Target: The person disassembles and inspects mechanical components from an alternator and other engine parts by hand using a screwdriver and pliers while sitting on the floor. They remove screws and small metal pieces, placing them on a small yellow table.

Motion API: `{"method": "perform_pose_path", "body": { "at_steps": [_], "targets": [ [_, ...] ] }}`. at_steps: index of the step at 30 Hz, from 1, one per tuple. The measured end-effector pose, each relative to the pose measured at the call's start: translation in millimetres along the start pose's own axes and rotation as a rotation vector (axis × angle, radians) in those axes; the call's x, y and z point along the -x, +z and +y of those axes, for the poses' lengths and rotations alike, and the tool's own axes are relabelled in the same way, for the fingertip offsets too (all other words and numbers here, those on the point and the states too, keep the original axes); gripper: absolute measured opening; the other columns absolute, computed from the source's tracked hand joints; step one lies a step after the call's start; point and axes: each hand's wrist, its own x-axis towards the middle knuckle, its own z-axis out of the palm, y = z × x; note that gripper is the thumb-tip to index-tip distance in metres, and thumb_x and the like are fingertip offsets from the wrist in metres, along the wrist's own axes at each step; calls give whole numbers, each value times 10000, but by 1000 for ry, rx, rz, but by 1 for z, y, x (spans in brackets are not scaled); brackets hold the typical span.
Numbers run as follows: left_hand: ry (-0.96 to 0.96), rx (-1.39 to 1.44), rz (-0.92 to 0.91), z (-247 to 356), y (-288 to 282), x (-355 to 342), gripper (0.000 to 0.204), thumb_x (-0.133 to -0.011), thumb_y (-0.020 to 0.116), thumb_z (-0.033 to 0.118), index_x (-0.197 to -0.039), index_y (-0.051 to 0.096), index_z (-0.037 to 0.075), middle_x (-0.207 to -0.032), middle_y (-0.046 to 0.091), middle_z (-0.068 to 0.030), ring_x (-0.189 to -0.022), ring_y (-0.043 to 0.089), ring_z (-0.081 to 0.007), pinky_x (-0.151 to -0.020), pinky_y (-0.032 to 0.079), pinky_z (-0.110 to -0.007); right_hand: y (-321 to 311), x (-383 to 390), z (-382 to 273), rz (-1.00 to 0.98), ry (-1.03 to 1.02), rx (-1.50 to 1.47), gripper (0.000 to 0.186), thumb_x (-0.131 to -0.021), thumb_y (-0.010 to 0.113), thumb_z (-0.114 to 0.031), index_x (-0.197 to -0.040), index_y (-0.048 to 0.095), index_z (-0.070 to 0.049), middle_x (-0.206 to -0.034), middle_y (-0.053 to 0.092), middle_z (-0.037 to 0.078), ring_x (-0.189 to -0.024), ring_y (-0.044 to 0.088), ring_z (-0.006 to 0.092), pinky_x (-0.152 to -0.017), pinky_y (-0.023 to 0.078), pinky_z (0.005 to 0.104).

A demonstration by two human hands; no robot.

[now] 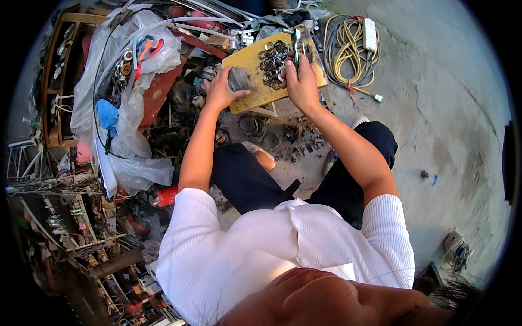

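On a yellow board, raised like a low stool, lies a pile of dark and shiny metal rings. My left hand is at the board's left edge, its thumb and index finger spanning a grey block. My right hand closes around a shiny metal hand tool, held upright over the right of the board with a short head at its far end. The tool's exact kind is unclear. The right fingers lie beside the rings, and the tool's lower end is hidden in the hand.
Coiled yellow cable with a white power strip lies right of the board. Scrap, clear plastic sheeting and a reddish-brown panel crowd the left. Small metal bits litter the floor between my feet.
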Motion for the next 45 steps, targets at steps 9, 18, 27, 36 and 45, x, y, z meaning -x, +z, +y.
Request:
{"method": "perform_pose_path", "body": {
  "at_steps": [9, 18, 27, 36, 45],
  "targets": [
    [-37, 551, -285, -24, -8, -20, 1024, -570, 860, 556, -1378, 483, 52, -1347, 530, -178, -1240, 516, -286, -987, 435, -417, -8, -6, 16, -65, -89, 403, 291, -971, 487, -220, -1195, 517, -36, -757, 628, 116, -623, 629, 229, -915, 421, 392],
    [-143, 671, -545, -32, -15, -39, 1007, -629, 848, 539, -1422, 453, 60, -1305, 570, -149, -1145, 572, -236, -954, 438, -355, -9, 19, 17, -411, 83, 598, 403, -928, 510, -230, -1273, 536, -23, -873, 651, 279, -847, 625, 442, -782, 488, 470],
    [-129, 723, -482, -36, -14, -33, 945, -671, 825, 543, -1410, 477, 69, -1329, 555, -131, -1174, 552, -217, -969, 430, -343, -4, 24, 23, -488, 87, 630, 426, -926, 503, -227, -1296, 519, -18, -899, 643, 289, -891, 629, 436, -809, 480, 474],
    [-142, 769, -470, -44, -8, -37, 945, -685, 815, 540, -1413, 464, 51, -1339, 547, -141, -1224, 515, -225, -1016, 396, -344, 9, 20, 21, -459, 76, 575, 422, -926, 493, -230, -1287, 521, -14, -836, 633, 283, -842, 625, 439, -779, 477, 477],
    [-98, 701, -474, -46, -4, -52, 893, -731, 780, 542, -1408, 472, 49, -1309, 571, -119, -1200, 522, -207, -1015, 390, -353, 11, 14, 22, -481, 18, 608, 436, -925, 504, -220, -1320, 519, -36, -863, 633, 291, -854, 626, 432, -780, 480, 457]
  ]
}}
